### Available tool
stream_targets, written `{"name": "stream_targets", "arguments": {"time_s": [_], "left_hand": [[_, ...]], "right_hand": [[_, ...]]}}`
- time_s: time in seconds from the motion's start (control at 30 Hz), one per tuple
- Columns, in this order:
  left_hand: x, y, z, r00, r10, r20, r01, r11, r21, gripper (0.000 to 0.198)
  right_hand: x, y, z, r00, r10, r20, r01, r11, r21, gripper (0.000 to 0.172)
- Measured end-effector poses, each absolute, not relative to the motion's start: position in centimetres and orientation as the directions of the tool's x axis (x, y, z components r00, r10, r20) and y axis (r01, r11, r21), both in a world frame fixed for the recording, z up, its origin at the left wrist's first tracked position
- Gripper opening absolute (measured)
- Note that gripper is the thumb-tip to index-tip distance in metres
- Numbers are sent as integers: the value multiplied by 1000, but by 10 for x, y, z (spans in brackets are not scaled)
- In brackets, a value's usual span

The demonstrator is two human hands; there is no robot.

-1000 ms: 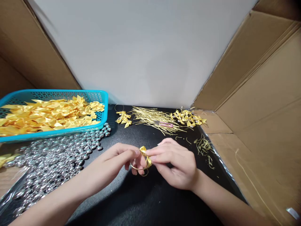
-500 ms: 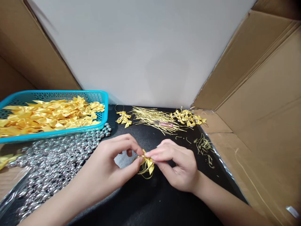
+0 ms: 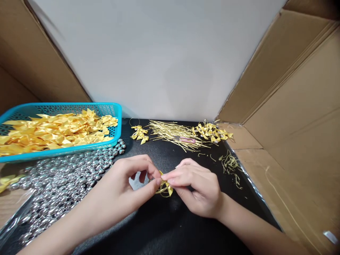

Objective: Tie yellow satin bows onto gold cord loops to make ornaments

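Both my hands meet over the black table, pinching one yellow ribbon bow (image 3: pixel 170 191) with a thin gold cord looped below it. My left hand (image 3: pixel 132 180) holds it from the left between thumb and forefinger. From the right, the thumb and fingertips of my right hand (image 3: pixel 199 184) press on the bow's middle. Fingers cover most of the bow, and its knot is hidden. Behind the hands lies a heap of straight gold ties (image 3: pixel 170 131).
A blue basket (image 3: pixel 120 124) full of yellow bows stands at left, silver beads (image 3: pixel 63 180) spread before it. Pink-handled thread snips (image 3: pixel 187 140) lie on the gold ties. Bow clusters (image 3: pixel 212 131) sit back right, near cord scraps (image 3: pixel 228 162). Cardboard walls (image 3: pixel 297 71) flank the table.
My fingertips have drawn closer together over the bow, covering more of it. My right hand has shifted slightly left. Everything on the table lies as before.
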State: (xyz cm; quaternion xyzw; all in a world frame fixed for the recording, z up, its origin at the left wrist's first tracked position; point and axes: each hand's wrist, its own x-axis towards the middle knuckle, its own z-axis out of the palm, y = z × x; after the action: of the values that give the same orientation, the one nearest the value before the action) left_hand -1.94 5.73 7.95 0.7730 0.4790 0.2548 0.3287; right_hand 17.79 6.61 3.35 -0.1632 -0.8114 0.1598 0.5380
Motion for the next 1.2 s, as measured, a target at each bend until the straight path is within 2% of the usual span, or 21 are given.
{"name": "stream_targets", "arguments": {"time_s": [0.13,0.27,0.43,0.57,0.8,1.0,1.1,1.2], "left_hand": [[-20,58,78,424,906,22,589,-294,753,21],[-20,55,77,430,902,41,603,-321,730,20],[-15,51,73,450,879,157,677,-451,582,20],[-11,50,68,425,889,169,739,-449,502,20],[-7,53,60,341,920,192,727,-388,566,22],[-6,55,57,324,938,124,670,-320,670,24],[-6,55,57,378,917,126,649,-359,671,23],[-5,54,57,431,896,102,639,-383,666,23]], "right_hand": [[176,66,32,-373,442,816,97,893,-439,14],[175,64,32,-356,471,807,99,878,-468,13],[171,59,26,-327,499,803,197,867,-459,17],[169,56,17,-323,466,824,287,878,-384,17],[166,56,7,-309,449,839,360,871,-333,17],[164,61,13,-190,534,824,251,838,-485,10],[164,62,15,-146,572,807,181,818,-546,7],[165,62,15,-139,578,804,178,813,-554,8]]}}
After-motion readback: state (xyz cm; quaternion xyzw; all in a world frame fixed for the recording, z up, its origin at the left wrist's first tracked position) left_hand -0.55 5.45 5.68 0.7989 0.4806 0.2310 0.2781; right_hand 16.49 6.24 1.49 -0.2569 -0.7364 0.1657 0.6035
